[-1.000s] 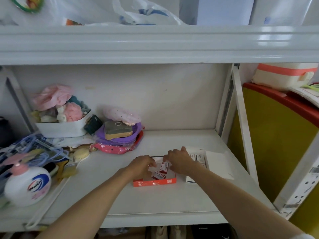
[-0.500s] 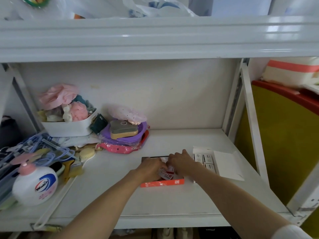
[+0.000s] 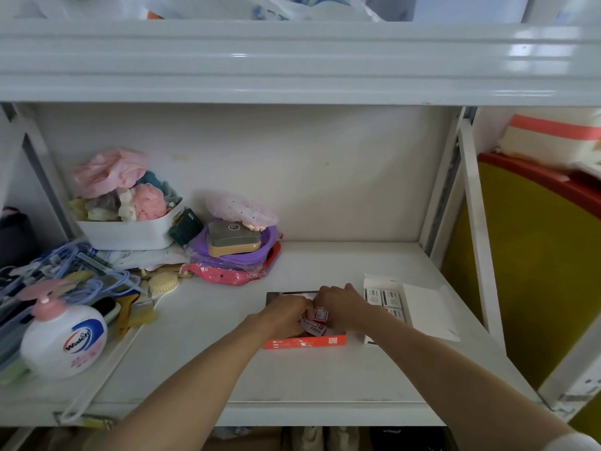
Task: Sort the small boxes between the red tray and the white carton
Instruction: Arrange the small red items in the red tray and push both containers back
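Both hands have closed in over the red tray (image 3: pixel 304 342). Left hand (image 3: pixel 286 315) and right hand (image 3: pixel 341 305) pinch small boxes (image 3: pixel 314 327) there, while the white carton (image 3: pixel 422 307) lies at its 3 o'clock.

The red tray (image 3: pixel 304 342) is shallow and open-topped, lying flat on the white shelf, its orange-red front wall bearing small white print; two small red-and-white boxes (image 3: pixel 313 327) sit tilted inside it, touching each other; just beside it on the right, the white carton (image 3: pixel 419 307) lies open, small white boxes (image 3: pixel 383 297) packed flat in rows within.
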